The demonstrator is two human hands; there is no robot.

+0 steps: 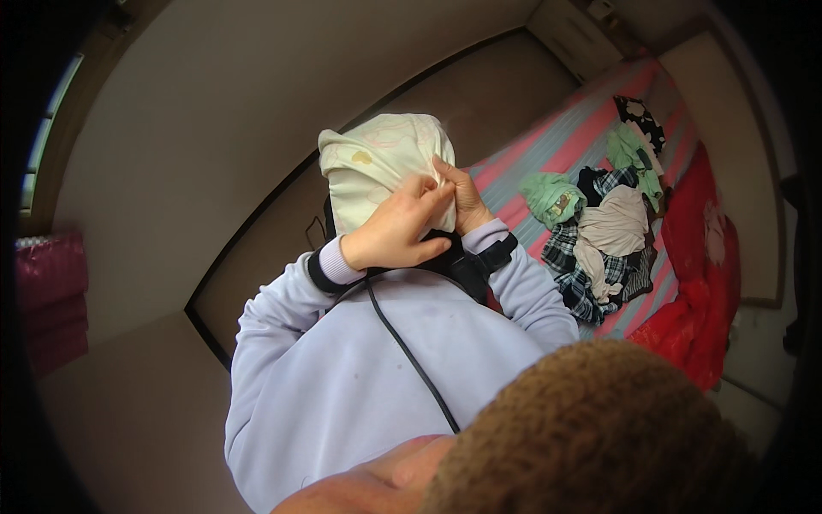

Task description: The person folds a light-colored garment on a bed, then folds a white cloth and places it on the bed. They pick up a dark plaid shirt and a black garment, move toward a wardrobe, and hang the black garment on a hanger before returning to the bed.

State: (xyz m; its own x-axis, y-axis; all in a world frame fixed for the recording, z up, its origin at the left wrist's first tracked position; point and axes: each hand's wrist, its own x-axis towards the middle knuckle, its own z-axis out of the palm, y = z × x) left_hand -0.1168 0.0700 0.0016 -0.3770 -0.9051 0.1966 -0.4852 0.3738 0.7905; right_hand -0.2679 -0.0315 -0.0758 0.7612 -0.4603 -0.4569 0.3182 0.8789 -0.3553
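Observation:
A cream cloth (366, 186) with faint pink line patterns and a yellowish mark hangs gathered in front of my chest. My left hand (393, 225) crosses in from the left of the picture, its fingers pinching the cloth's right edge while the thumb stands apart. On the right side, my right hand (467, 196) grips the same edge between thumb and fingers, close to the left fingertips. The cloth's lower part and what lies behind it are partly hidden by my hands and wrists.
Right of me is a bed with a pink and grey striped cover (514, 193). On it lie a heap of clothes with a beige garment (613, 221), a green garment (553, 196), plaid cloth (560, 247) and a red cloth (690, 257). A wall (225, 115) rises beyond.

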